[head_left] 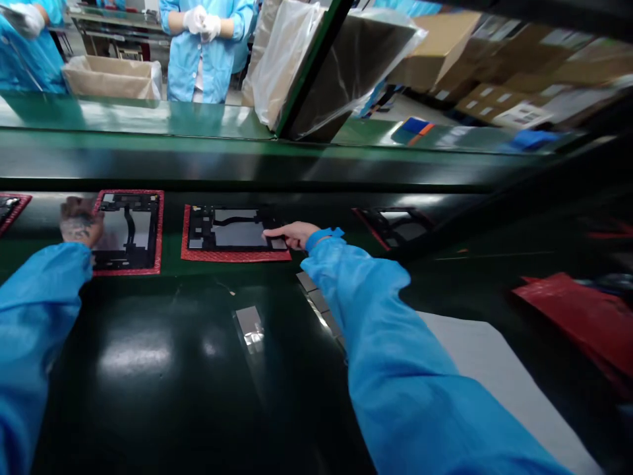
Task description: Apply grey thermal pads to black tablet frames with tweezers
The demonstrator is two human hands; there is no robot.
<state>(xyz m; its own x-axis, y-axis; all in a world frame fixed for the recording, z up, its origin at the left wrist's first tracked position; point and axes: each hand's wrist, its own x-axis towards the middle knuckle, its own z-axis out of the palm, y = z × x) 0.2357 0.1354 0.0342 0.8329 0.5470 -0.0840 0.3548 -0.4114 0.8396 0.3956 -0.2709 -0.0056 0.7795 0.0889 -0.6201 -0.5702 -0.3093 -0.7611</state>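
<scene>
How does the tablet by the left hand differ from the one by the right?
The left tablet has its dark strip running front to back; the right tablet has its strip running side to side. Red wrap shows beyond the left tablet's far edge, but mostly at the right tablet's left and near edges. Both look mainly black and grey.

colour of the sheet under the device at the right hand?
Red. The sheet shows best in head view, on the near side of the device.

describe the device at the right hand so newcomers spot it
On the green work surface, red sheets form a row. The wide device rests on one at the right hand. It lies sideways, unlike the neighbouring device by the left hand.
</scene>
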